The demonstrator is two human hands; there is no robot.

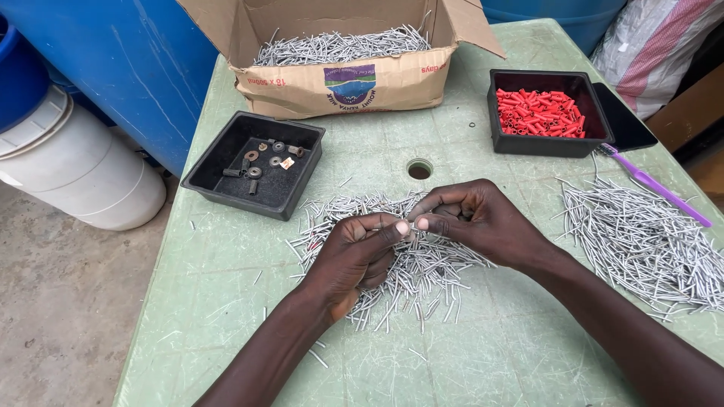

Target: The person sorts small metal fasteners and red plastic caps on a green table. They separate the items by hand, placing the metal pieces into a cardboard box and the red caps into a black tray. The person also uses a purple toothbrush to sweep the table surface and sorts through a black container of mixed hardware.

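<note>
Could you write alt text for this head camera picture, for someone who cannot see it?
A person's left hand and right hand pinch thin grey metal pins together above a loose pile of pins on a pale green plastic table. Behind stand a cardboard box of pins, a black tray of small washers and a black tray of red sleeves.
</note>
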